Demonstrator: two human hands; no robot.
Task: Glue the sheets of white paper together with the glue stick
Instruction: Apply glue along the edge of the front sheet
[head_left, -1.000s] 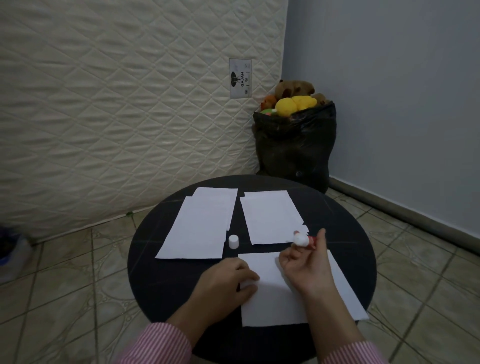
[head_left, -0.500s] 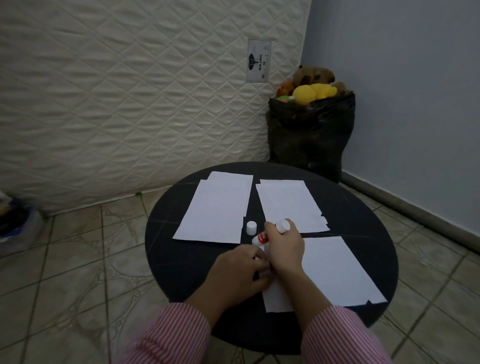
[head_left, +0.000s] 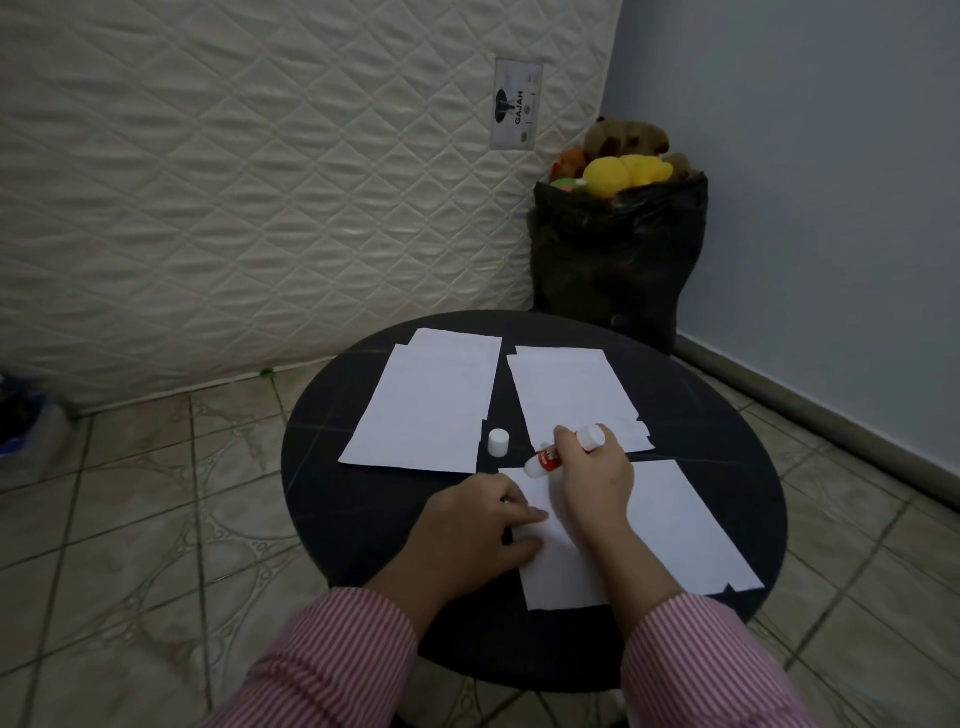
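Right hand (head_left: 597, 475): fingers clamped round the glue stick (head_left: 550, 457), which is tilted, tip lowered to the upper left corner of the near sheet (head_left: 670, 525).
Left hand (head_left: 480, 525): laid flat, fingers together, pressed on that sheet's left edge.
Surroundings: cap (head_left: 497, 442) stood upright on the round table (head_left: 363, 499), between two farther sheets (head_left: 431, 410).
Paper: white, uncreased.

I can read one word for certain: "GAJAH", printed sideways in dark capitals on the small white rectangular label (head_left: 517, 105) sewn to the cream quilted mattress (head_left: 260, 182) at the far wall. The red-and-white glue stick (head_left: 550, 459) carries white lettering on its red band, too small for me to read.
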